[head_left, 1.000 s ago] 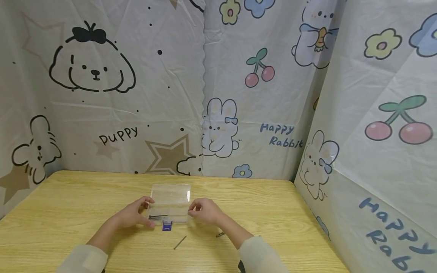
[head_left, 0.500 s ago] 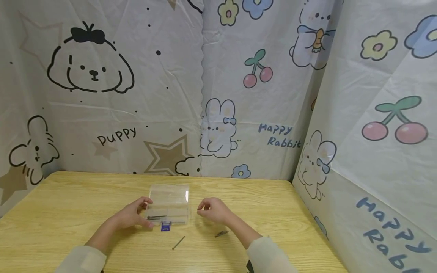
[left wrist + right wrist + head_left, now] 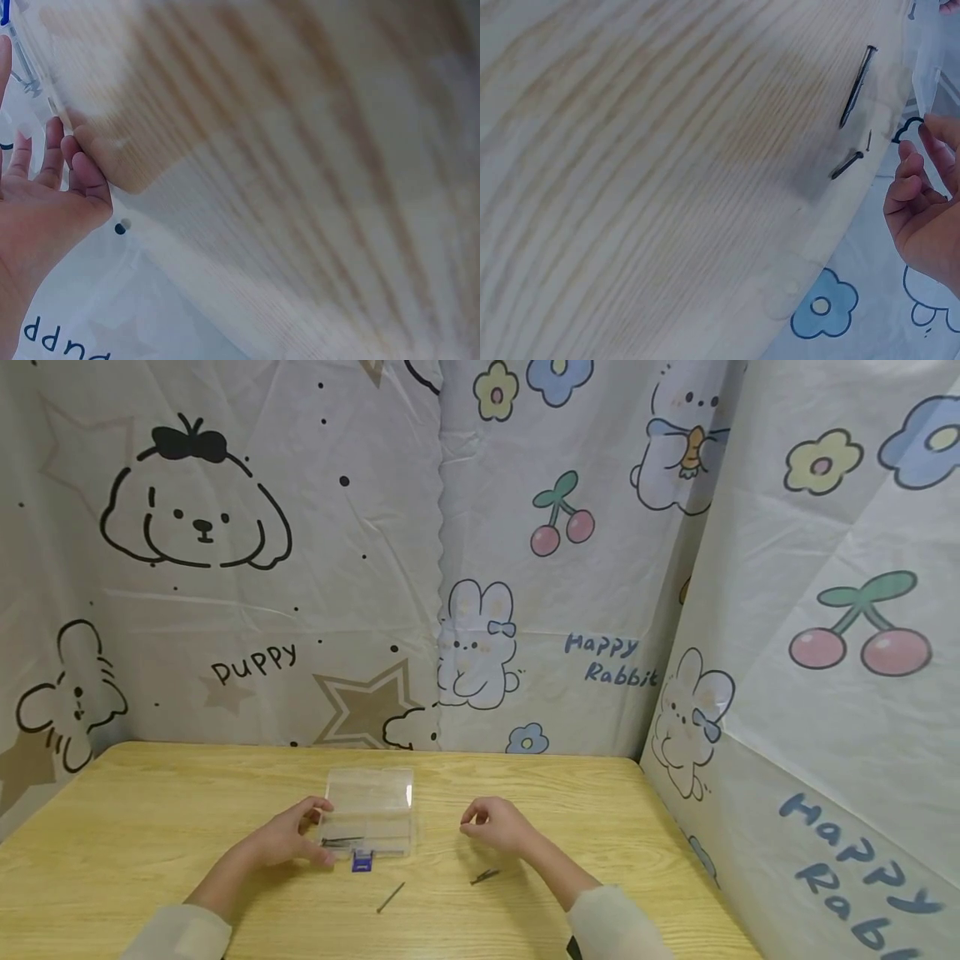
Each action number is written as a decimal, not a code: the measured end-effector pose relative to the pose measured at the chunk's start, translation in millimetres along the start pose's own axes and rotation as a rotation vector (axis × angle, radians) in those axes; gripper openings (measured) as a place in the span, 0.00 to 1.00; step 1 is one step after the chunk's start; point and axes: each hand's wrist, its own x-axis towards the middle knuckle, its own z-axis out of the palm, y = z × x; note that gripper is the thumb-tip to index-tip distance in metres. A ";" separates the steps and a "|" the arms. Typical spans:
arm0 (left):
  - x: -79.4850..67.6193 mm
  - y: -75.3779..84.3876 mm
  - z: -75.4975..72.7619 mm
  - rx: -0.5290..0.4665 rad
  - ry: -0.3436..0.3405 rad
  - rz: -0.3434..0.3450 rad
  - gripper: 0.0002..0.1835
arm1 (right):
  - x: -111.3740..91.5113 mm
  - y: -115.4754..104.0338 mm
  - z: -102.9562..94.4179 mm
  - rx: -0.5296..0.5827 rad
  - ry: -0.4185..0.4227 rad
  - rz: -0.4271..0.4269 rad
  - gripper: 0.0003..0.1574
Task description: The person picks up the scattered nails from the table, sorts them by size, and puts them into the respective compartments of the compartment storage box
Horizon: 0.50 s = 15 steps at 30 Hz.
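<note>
On the worktop (image 3: 225,760), the open clear box (image 3: 371,789) sits in the left hand's (image 3: 281,839) grip. The right hand (image 3: 498,827), loosely curled with nothing visible inside, hangs right of it (a second ago it met the box's edge). Transferring nails seems in hand; the next move likely needs a fine pinch on the loose nails (image 3: 484,877), just nearer the person than that grip.

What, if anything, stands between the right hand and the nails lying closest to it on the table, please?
Nothing visible does: the head view shows only tabletop between the right hand and those nails, and the clear box stands off to the left.
</note>
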 end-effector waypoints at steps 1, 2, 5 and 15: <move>-0.2 0.0 0.1 -0.003 -0.001 -0.001 0.44 | -1.2 3.0 -0.5 -0.004 0.003 0.003 0.05; -0.2 0.0 0.2 -0.005 -0.002 0.000 0.44 | -2.4 5.9 -1.2 -0.004 0.007 0.002 0.05; 0.2 -0.2 0.3 -0.016 -0.004 0.002 0.43 | -6.1 14.0 -3.2 -0.009 0.017 0.008 0.05; -0.1 -0.3 0.6 -0.001 0.003 -0.001 0.43 | -18.5 37.0 -9.5 -0.006 0.026 0.045 0.05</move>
